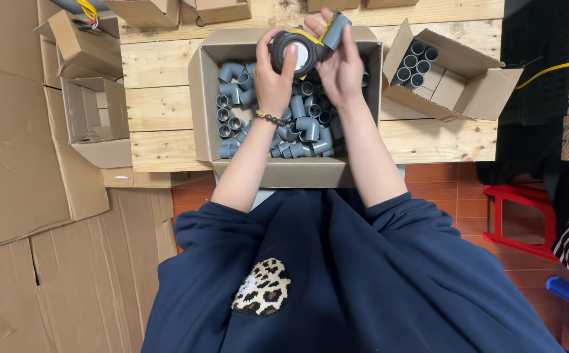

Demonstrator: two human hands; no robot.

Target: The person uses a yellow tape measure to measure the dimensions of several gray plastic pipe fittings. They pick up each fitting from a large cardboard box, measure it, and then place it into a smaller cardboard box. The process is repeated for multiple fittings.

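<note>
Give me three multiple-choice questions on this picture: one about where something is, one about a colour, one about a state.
1. Where are the loose grey pipe elbows?
A. in the open cardboard box under the hands
B. on the red stool
C. on the floor tiles

2. What colour is the stool at right?
A. green
B. red
C. white

3. How is the round black tool held?
A. lying in the box
B. by the left hand alone
C. between the left hand and the right hand

Answers: 1 A, the elbows fill the box. 2 B, its frame is red. 3 C, fingers of both hands wrap it above the box.
</note>
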